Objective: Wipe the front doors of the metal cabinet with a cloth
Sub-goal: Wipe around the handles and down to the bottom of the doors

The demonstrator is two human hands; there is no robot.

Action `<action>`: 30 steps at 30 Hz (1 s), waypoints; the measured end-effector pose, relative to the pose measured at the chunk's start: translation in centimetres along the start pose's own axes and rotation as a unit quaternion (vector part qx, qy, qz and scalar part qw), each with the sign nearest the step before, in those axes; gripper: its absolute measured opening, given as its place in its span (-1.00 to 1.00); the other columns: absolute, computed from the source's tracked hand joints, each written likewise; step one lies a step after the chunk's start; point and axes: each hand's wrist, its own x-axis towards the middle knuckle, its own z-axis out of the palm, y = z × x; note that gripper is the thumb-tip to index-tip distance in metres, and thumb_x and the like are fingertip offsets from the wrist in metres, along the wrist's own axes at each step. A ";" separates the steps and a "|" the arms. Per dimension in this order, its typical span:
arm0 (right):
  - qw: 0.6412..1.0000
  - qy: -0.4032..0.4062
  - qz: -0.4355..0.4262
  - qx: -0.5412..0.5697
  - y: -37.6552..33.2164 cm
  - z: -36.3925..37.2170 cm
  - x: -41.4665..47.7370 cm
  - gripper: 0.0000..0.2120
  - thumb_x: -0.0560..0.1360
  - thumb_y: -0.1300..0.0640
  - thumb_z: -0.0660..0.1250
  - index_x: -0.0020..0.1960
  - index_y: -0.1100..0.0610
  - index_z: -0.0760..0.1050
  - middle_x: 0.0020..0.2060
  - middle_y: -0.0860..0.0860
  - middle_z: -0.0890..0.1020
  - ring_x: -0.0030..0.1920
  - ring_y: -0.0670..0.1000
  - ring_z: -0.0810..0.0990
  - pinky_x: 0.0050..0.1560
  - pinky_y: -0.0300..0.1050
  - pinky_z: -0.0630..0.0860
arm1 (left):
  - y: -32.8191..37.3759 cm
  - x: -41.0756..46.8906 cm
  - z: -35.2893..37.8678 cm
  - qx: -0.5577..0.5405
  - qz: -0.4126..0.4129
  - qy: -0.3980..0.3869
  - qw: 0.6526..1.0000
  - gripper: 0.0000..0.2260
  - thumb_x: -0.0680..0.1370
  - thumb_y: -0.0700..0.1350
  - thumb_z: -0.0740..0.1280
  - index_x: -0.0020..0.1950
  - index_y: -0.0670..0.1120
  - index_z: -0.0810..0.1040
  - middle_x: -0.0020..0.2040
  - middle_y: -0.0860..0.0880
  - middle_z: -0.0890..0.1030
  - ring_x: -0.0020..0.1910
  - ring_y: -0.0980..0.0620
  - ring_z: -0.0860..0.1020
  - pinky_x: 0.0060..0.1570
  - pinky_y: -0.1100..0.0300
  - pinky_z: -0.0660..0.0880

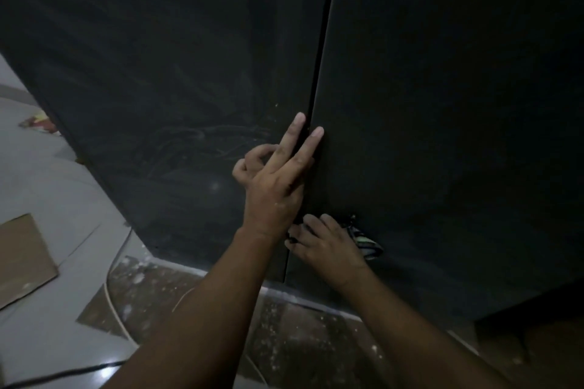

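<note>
Right hand (325, 243) grips cloth (367, 245), just below left hand (274, 188)

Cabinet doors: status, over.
Left hand: two straight fingers on door seam. Right hand grips cloth, low against right door. Left door streaky. Nothing blocking.

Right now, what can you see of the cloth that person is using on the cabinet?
The cloth shows only as a small crumpled bunch of soft fabric, striped in pale green, white and dark bands. It pokes out from the right side of the right hand, whose curled fingers seem to grip the rest and hide it. It sits low against the dark right-hand cabinet door, close to where the two doors meet. Its full size and shape cannot be told.
</note>
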 end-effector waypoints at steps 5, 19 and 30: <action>0.990 0.127 0.007 0.052 2.8 -2.9 0.9 -0.80 0.53 0.19 0.35 -0.01 -0.05 0.69 0.14 -0.01 0.67 0.03 0.09 0.60 -0.05 0.00 0.54 | -0.1 0.0 -0.3 0.028 0.010 0.013 0.999 -0.50 0.64 -0.08 0.18 0.52 0.30 0.16 0.58 0.22 0.10 0.16 -0.05 0.43 0.08 -0.20 0.42; 0.971 -0.228 -0.072 -0.017 1.7 0.0 -4.9 -0.65 0.39 -0.04 0.50 0.16 -0.22 0.62 0.41 -0.12 0.49 0.32 0.09 0.51 0.24 0.03 0.48 | 3.0 -0.3 0.1 0.046 0.017 0.070 0.996 -0.55 0.62 -0.14 0.33 0.49 0.05 0.34 0.56 -0.12 0.25 0.11 -0.02 0.38 0.29 0.17 0.24; 0.966 0.139 0.219 -0.014 8.7 -7.0 -13.1 -0.74 0.56 0.22 0.40 0.18 -0.04 0.68 0.23 0.00 0.65 -0.07 0.10 0.54 -0.10 0.01 0.44 | 4.1 -2.0 1.8 0.025 -0.051 -0.022 0.998 -0.58 0.56 -0.11 0.36 0.41 0.01 0.38 0.24 -0.09 0.29 0.13 -0.06 0.30 0.17 0.05 0.22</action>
